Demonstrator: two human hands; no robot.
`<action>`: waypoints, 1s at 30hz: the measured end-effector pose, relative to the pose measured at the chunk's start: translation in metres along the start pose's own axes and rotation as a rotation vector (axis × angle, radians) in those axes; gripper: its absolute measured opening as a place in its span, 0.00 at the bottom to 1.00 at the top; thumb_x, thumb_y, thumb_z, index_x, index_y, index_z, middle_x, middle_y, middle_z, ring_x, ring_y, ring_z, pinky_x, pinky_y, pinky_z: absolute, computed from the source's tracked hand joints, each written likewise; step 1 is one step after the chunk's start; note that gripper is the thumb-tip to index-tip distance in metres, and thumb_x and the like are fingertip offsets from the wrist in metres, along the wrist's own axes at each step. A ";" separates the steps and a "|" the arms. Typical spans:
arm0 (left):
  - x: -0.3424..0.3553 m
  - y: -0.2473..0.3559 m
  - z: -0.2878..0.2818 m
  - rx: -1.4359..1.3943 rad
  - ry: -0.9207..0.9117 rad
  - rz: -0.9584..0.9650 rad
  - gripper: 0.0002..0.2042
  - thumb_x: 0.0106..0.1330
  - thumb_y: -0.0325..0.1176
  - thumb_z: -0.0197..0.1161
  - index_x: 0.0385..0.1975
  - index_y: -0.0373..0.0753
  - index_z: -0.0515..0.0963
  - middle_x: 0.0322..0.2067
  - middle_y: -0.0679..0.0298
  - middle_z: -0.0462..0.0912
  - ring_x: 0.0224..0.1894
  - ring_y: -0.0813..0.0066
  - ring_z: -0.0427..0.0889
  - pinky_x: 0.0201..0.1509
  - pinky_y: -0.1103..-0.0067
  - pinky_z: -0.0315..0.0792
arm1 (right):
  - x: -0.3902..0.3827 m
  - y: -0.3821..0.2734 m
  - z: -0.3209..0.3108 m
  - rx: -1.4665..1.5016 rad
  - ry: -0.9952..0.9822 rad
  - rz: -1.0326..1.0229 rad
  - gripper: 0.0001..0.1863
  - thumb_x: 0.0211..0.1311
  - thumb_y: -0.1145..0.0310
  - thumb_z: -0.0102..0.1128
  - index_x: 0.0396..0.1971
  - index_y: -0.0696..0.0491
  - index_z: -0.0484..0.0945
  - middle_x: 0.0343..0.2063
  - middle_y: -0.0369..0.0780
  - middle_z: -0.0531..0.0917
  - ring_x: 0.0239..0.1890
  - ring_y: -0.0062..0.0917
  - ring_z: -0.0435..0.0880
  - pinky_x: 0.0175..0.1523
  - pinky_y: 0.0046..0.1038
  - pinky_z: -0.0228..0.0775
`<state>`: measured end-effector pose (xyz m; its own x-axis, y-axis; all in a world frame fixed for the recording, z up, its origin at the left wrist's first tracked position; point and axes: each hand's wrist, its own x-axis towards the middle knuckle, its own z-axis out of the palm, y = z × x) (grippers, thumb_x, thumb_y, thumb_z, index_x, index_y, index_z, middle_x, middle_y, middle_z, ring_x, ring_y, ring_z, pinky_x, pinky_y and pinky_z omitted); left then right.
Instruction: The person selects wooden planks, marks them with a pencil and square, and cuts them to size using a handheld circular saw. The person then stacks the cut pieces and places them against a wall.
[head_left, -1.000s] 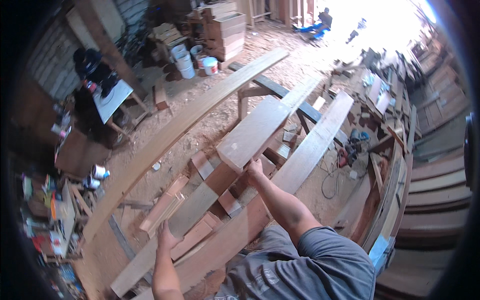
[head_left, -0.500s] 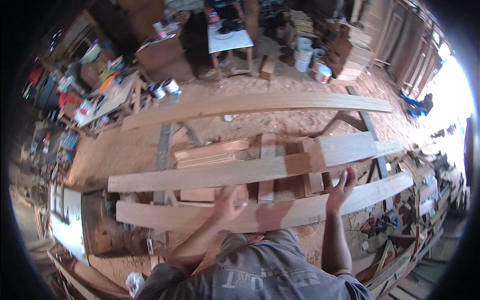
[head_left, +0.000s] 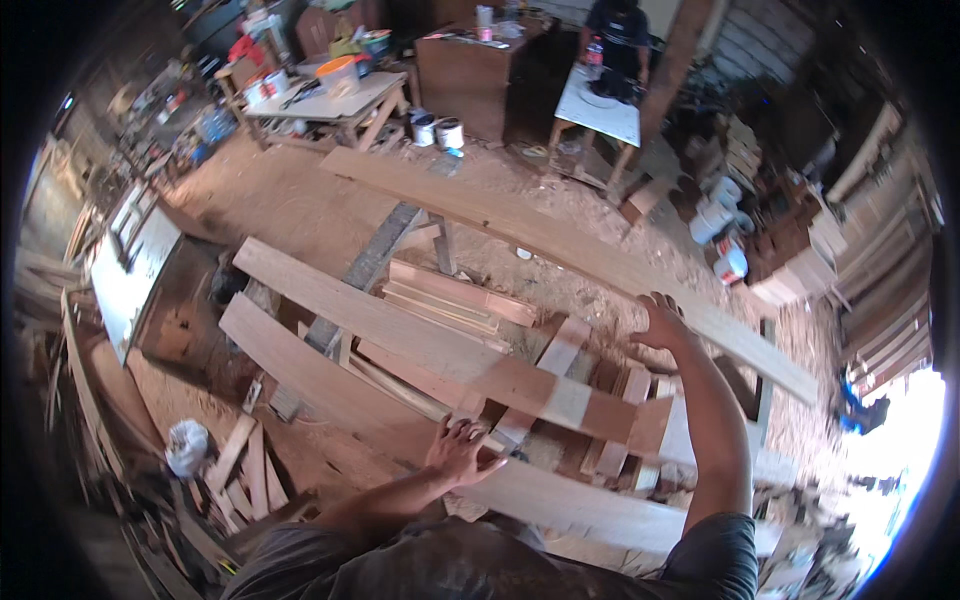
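Observation:
Three long pale planks lie side by side across two trestles. My right hand (head_left: pixel 662 322) reaches out to the far plank (head_left: pixel 500 220), its fingers apart at that board's near edge; whether it presses on the wood I cannot tell. My left hand (head_left: pixel 462 455) is at the far edge of the near plank (head_left: pixel 590 510), thumb and fingers apart, holding nothing I can see. Between the hands runs the middle plank (head_left: pixel 400 330), partly in shadow, with neither hand on it. The left trestle (head_left: pixel 385 245) shows between the boards.
Shorter boards (head_left: pixel 460 305) are stacked beneath the planks. Ahead are a cluttered workbench (head_left: pixel 330 100), a brown cabinet (head_left: pixel 470 80) and a white-topped table (head_left: pixel 597 108) with a person behind it. White buckets (head_left: pixel 710 220) stand at the right; scrap wood (head_left: pixel 240 470) lies at the lower left.
My view has turned left. My right hand has moved forward from above the near plank to the far plank; my left hand stays at the near plank's far edge.

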<state>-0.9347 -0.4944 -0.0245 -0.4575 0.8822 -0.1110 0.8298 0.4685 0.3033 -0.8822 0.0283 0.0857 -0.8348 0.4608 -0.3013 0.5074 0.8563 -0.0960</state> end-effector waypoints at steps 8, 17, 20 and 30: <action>-0.001 0.003 -0.007 0.009 -0.121 -0.058 0.38 0.70 0.73 0.60 0.63 0.43 0.81 0.61 0.59 0.84 0.70 0.57 0.75 0.85 0.50 0.52 | 0.149 0.055 0.049 -0.116 -0.116 -0.014 0.84 0.31 0.39 0.93 0.87 0.35 0.41 0.85 0.50 0.49 0.86 0.58 0.43 0.86 0.63 0.35; 0.004 0.009 -0.013 0.034 -0.085 -0.051 0.32 0.69 0.71 0.60 0.54 0.49 0.86 0.55 0.63 0.87 0.63 0.61 0.79 0.84 0.54 0.55 | 0.168 0.032 0.035 0.047 -0.055 -0.125 0.82 0.33 0.55 0.94 0.86 0.38 0.41 0.76 0.57 0.61 0.78 0.59 0.62 0.81 0.64 0.53; 0.011 0.010 -0.018 0.014 -0.115 -0.056 0.36 0.70 0.73 0.57 0.55 0.44 0.85 0.57 0.60 0.86 0.68 0.58 0.77 0.85 0.52 0.52 | 0.135 0.023 0.018 -0.028 0.057 -0.098 0.74 0.40 0.55 0.90 0.85 0.41 0.45 0.75 0.55 0.63 0.76 0.58 0.63 0.80 0.62 0.55; 0.001 0.009 -0.016 0.019 -0.163 -0.071 0.38 0.70 0.75 0.55 0.55 0.42 0.85 0.58 0.57 0.84 0.70 0.57 0.76 0.86 0.52 0.52 | -0.010 -0.007 -0.094 -0.013 0.296 -0.340 0.72 0.36 0.60 0.90 0.84 0.48 0.53 0.70 0.55 0.72 0.74 0.54 0.68 0.79 0.53 0.62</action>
<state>-0.9331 -0.4899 -0.0072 -0.4581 0.8422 -0.2843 0.8041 0.5290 0.2714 -0.8976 0.0391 0.1787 -0.9797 0.1982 0.0297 0.1928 0.9725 -0.1304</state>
